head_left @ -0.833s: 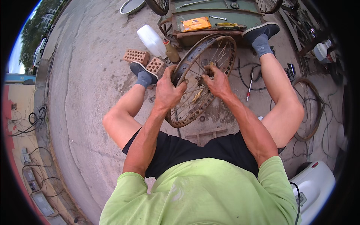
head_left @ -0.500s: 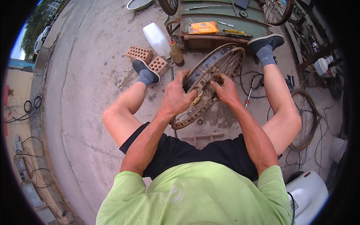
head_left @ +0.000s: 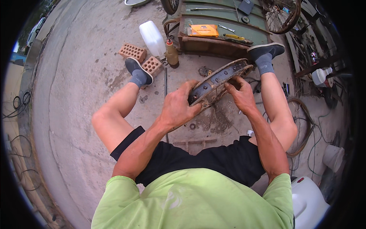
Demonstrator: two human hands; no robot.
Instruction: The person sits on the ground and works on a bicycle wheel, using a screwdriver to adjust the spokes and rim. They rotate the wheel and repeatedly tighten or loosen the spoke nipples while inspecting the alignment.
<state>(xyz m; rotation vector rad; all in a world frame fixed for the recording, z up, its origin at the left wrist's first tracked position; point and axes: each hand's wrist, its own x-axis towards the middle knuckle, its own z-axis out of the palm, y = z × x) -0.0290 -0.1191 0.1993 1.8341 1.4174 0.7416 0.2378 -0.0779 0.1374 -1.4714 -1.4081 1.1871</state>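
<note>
I grip a rusty bicycle wheel (head_left: 219, 78) with both hands; it is tilted almost edge-on, showing the inside of the rim with several spoke nipples, and the spokes are partly hidden. My left hand (head_left: 179, 105) is closed round the near left part of the rim. My right hand (head_left: 242, 95) is closed on the wheel's right side, thumb at the rim. Just beyond the wheel lies a small dark metal part (head_left: 206, 71), too small to identify. A long dark rod (head_left: 166, 84) lies on the ground left of the wheel.
A green metal box (head_left: 221, 15) bears an orange packet (head_left: 204, 30), a wrench (head_left: 226, 28) and yellow-handled tools (head_left: 234, 37). Perforated bricks (head_left: 132, 52), a white jug (head_left: 151, 38) and a bottle (head_left: 171, 56) stand left. Tyres (head_left: 301, 141), cables and a white scooter body (head_left: 309, 202) are at right.
The wheel has swung from showing its spokes to nearly edge-on and shifted rightward, its top lower in view. My hands moved with it, the right one further right. The view also shifted.
</note>
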